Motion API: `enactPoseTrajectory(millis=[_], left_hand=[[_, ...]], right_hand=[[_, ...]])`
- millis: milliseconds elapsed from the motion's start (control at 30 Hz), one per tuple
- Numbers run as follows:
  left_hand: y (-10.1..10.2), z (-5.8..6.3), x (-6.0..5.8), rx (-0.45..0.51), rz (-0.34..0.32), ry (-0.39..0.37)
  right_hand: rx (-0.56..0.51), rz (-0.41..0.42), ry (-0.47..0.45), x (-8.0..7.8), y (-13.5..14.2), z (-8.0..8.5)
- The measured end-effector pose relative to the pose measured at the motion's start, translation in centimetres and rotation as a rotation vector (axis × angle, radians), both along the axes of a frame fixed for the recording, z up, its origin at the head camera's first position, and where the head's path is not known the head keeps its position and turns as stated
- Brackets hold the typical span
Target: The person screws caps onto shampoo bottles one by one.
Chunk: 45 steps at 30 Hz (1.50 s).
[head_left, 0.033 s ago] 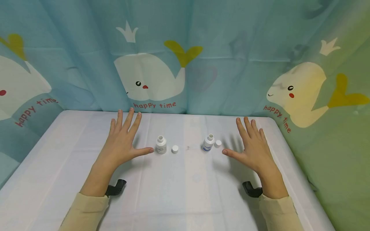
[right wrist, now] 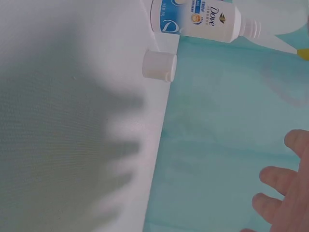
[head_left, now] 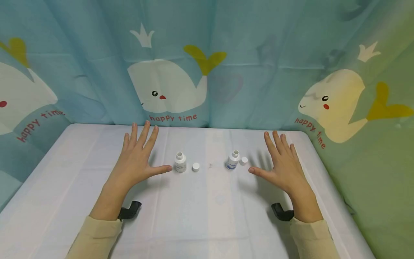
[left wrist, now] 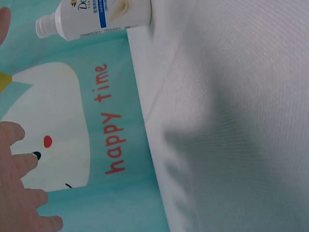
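Two small white Dove bottles stand upright on the table with their mouths uncovered. My left hand [head_left: 134, 160] is spread beside the left bottle [head_left: 180, 164], its thumb tip close to that bottle's side in the head view. A white cap [head_left: 195, 167] lies just right of this bottle. The right bottle [head_left: 233, 162] has a blue band low on its label, and a second white cap [head_left: 244, 161] sits beside it. Fingers splayed, my right hand [head_left: 284, 167] is to the right of that cap. Both hands hold nothing, and their shadows fall on the cloth.
A pale cloth covers the table [head_left: 194, 219]. Behind it hangs a blue-green curtain [head_left: 252, 97] printed with whales and "happy time", continuing down both sides. Black wrist mounts [head_left: 130, 210] show under the forearms.
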<state>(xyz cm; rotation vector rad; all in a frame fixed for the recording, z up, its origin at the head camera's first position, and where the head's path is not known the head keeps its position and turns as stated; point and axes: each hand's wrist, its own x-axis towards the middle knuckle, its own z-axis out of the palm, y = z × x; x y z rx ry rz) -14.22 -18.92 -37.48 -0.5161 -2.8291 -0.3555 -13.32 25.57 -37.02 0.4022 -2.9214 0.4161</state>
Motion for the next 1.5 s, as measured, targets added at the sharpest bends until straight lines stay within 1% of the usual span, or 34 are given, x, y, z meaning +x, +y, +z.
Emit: enactPoseTrajectory(millis=[267,367,433,567,667,800,867,933,1067,1167,1233,1367,1500], left_hand=[[0.5,0.2,0.1,0.016,-0.015,-0.019],[1.0,0.3,0.5,0.032,-0.035,-0.005],[1.5,0.3,0.7,0.039,-0.051,0.020],[2.7,0.4,1.3,0.055,-0.112,0.104],[4.0,0.6,1.7,0.076,-0.179,0.162],[5.7,0.9,2.3,0.117,-0.263,0.215],[6.6,1.0,2.6,0.154,-0.304,0.217],[7.5,0.9,2.8,0.203,-0.351,0.193],[9.4,0.5,3.0,0.319,-0.444,0.098],[10.7,0.2,2.9,0.389,-0.487,0.022],[11.5,0.0,2.6,0.436,-0.487,-0.050],[13.1,-0.6,1.6,0.519,-0.446,-0.200],[14.4,-1.3,0.3,0.595,-0.414,-0.311]], right_hand=[[-0.033,0.031,0.016,-0.1,-0.1,-0.2],[-0.053,0.059,0.022,-0.1,-0.3,-0.4],[-0.067,0.085,0.029,-0.1,-0.4,-0.6],[-0.101,0.126,0.015,-0.1,-0.8,-0.9],[-0.132,0.130,-0.011,-0.1,-1.1,-1.2],[-0.166,0.135,-0.036,-0.2,-1.3,-1.4],[-0.178,0.140,-0.054,-0.3,-1.4,-1.6],[-0.184,0.142,-0.072,-0.5,-1.5,-1.9],[-0.203,0.145,-0.119,-1.0,-1.9,-2.3],[-0.215,0.141,-0.147,-1.3,-2.1,-2.6],[-0.219,0.138,-0.168,-1.6,-2.2,-2.8],[-0.229,0.126,-0.207,-2.0,-2.2,-3.2],[-0.223,0.127,-0.224,-2.4,-2.1,-3.6]])
